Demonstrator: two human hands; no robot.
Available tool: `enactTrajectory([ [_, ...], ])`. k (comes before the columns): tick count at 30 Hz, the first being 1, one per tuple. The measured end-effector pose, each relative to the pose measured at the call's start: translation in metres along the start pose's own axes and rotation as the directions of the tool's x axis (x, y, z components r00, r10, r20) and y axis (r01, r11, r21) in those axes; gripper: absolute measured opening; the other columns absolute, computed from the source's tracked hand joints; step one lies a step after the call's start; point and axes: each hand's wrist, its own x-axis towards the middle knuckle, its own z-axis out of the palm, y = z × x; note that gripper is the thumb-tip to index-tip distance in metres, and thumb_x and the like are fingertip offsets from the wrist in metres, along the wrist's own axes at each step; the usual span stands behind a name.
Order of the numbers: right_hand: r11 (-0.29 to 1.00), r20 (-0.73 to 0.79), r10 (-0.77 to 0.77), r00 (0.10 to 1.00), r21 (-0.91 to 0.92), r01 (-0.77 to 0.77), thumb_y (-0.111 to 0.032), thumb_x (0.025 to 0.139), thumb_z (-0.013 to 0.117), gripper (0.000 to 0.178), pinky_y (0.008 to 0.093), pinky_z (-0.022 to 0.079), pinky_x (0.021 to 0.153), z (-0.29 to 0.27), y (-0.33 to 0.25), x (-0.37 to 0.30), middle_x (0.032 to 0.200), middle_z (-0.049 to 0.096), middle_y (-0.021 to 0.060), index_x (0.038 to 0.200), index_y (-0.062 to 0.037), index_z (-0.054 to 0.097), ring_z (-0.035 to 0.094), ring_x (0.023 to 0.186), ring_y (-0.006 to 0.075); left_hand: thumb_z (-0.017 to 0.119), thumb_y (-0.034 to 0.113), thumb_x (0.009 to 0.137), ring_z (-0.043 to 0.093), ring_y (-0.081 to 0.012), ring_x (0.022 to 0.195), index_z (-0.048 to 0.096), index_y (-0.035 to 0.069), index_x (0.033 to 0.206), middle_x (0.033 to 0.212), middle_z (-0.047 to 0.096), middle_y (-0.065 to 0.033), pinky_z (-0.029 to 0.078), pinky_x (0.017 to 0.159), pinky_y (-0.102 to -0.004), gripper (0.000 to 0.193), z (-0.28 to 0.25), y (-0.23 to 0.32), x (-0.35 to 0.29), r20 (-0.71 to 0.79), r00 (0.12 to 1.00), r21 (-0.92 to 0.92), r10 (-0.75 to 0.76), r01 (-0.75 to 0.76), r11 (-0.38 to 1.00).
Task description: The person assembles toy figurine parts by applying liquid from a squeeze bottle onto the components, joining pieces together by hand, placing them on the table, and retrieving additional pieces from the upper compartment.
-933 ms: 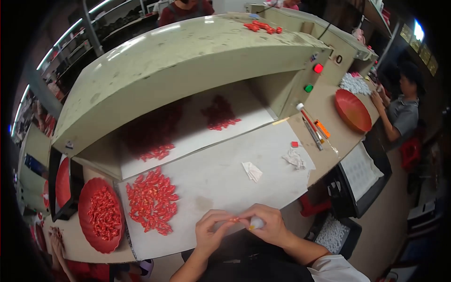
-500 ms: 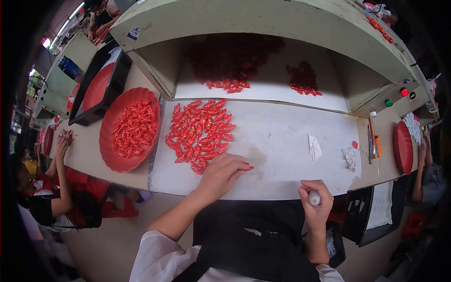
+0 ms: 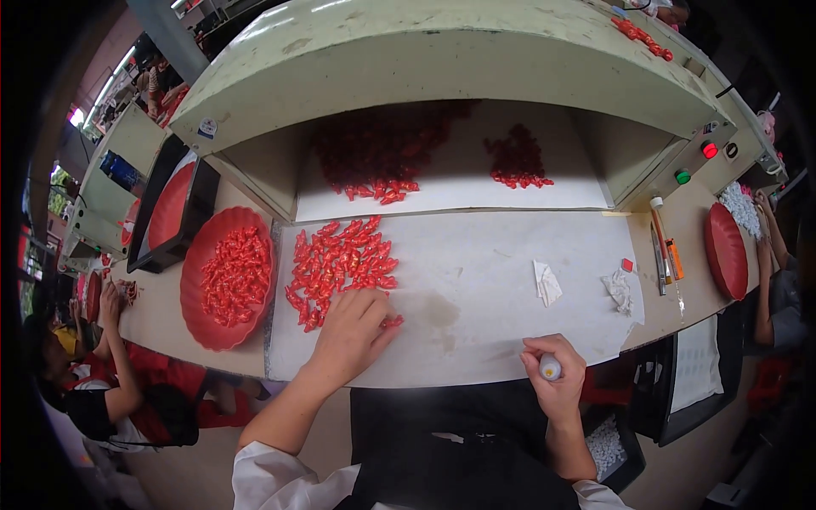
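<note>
My left hand (image 3: 350,338) is over the near right edge of a pile of small shiny red figures (image 3: 338,259) with gold marks, on the white sheet (image 3: 476,255). A small red figure (image 3: 392,322) shows at its closed fingertips; the fingers hide part of the pile. By the sheet's near edge, my right hand (image 3: 557,374) is wrapped round a pale tube-like thing (image 3: 550,367), whose round end with a yellow dot points up. Its exact kind cannot be made out.
A scalloped red tray (image 3: 194,302) of figures stands left, beside a black bin (image 3: 204,204). A green-grey metal hood (image 3: 425,64) shelters more figures. Crumpled tissues (image 3: 546,285), an orange-handled tool (image 3: 675,258) and a brush (image 3: 657,212) lie right. Co-workers sit on both sides.
My left hand has moved left to the pile with the red figure at its fingertips. My right hand still holds the pale thing. The view has tilted up a little.
</note>
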Motion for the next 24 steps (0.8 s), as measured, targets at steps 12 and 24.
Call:
enactTrajectory([
  [12,0.979,0.066,0.084,0.994,0.18,-0.095,0.0,0.069,0.063,0.013,0.0245,0.044,0.059,0.006,0.021,0.001,0.07,0.058,0.0092,0.081,-0.0004,0.06,0.057,0.062,0.0164,0.049,0.015,0.079,0.047,-0.0327,0.098,0.054,0.005,0.101,0.103,0.053,-0.0164,0.038,0.083,-0.0386,0.025,0.069,-0.069,0.279,-0.286,0.932,0.241,0.224,-0.157,0.958],
  [24,0.984,0.091,-0.023,0.996,0.18,0.006,0.004,0.061,0.06,0.021,0.0275,0.045,0.06,0.004,0.034,-0.004,0.073,0.059,0.0088,0.08,-0.0024,0.059,0.058,0.067,0.0229,0.045,0.027,0.082,0.052,-0.0302,0.095,0.057,0.009,0.102,0.101,0.057,-0.0129,0.04,0.081,-0.0384,0.029,0.038,-0.05,0.296,-0.432,0.884,0.287,0.179,-0.053,0.956],
])
